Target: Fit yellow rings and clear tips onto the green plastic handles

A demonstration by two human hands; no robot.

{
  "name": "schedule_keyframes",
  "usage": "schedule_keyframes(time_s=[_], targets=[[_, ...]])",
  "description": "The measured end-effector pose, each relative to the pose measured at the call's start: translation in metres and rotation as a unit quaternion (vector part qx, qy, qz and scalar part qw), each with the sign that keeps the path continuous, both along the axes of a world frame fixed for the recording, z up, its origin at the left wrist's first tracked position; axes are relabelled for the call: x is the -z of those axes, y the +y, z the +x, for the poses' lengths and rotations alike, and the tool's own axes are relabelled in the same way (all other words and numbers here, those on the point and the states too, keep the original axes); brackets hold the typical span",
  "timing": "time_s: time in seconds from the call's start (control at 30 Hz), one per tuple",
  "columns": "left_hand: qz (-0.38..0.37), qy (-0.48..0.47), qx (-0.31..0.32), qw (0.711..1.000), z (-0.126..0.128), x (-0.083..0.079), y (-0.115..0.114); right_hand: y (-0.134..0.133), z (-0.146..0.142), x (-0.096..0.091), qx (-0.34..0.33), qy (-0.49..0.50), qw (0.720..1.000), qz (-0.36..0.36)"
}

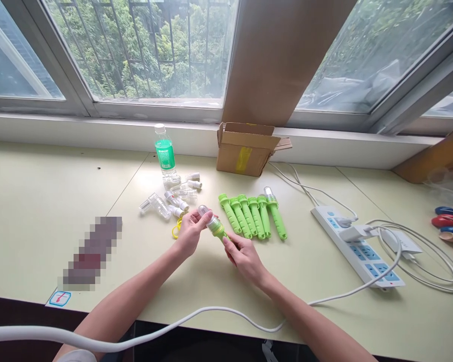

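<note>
Above the table's middle, a small green flashlight (216,229) with a clear ribbed cap is held tilted between both hands. My left hand (192,232) is closed around its clear cap end. My right hand (245,255) grips the green handle, most of which its fingers hide. Just beyond my right hand lies a row of several green handles (245,216) with threaded tops. At the row's right end, one more green flashlight (275,213) bears a clear cap. Past my left hand are several clear caps (154,206), white inserts (177,201) and yellow rings (177,228).
A bottle with a green label (165,153) and an open cardboard box (245,151) stand near the window sill. To the right lies a power strip (357,246) with plugged-in cables. A white cable (196,312) crosses the front. A blurred-out object (92,254) lies left.
</note>
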State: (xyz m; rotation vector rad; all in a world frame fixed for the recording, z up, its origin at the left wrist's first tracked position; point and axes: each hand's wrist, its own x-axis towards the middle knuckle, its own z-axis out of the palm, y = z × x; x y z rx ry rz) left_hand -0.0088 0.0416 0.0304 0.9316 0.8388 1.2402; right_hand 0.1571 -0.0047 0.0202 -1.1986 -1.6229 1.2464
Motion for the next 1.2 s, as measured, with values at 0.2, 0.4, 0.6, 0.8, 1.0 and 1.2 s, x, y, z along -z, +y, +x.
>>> schedule_keyframes(time_s=[0.2, 0.4, 0.6, 0.8, 1.0, 1.2], targets=[[0.015, -0.025, 0.031, 0.999, -0.003, -0.007, 0.0, 0.005, 0.007, 0.0, -0.112, 0.249, 0.905, -0.326], [0.015, -0.054, 0.059, 0.997, -0.003, -0.008, 0.001, 0.008, 0.01, -0.003, -0.141, 0.301, 0.86, -0.387], [0.01, 0.005, 0.003, 1.0, 0.001, -0.002, 0.001, 0.004, 0.001, 0.0, -0.036, 0.169, 0.963, -0.207], [0.011, 0.028, -0.027, 0.999, 0.005, 0.003, -0.002, 0.003, 0.003, 0.004, 0.084, -0.097, 0.988, 0.091], [-0.002, 0.019, -0.024, 1.0, 0.005, 0.006, -0.002, 0.003, 0.004, 0.002, 0.053, -0.175, 0.969, 0.168], [0.017, 0.034, -0.003, 0.999, 0.001, 0.002, 0.0, -0.002, -0.002, -0.003, 0.036, -0.068, 0.994, 0.079]])
